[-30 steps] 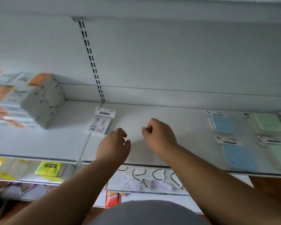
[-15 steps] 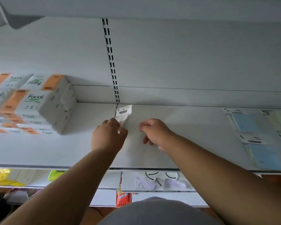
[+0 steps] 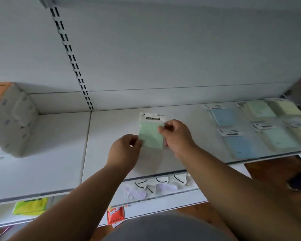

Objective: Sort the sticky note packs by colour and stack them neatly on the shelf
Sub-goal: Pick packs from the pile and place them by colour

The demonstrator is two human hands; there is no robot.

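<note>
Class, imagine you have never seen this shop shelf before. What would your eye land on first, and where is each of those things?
First, the green sticky note pack held up at the middle of the view, pinched between the left hand and the right hand above the white shelf. Next, the packs already laid out on the shelf's right end: blue packs, then green packs, then pale yellow packs. A blurred stack of tissue boxes sits at far left.

Green sticky note pack [image 3: 151,134] — held above shelf [image 3: 111,122]
</note>
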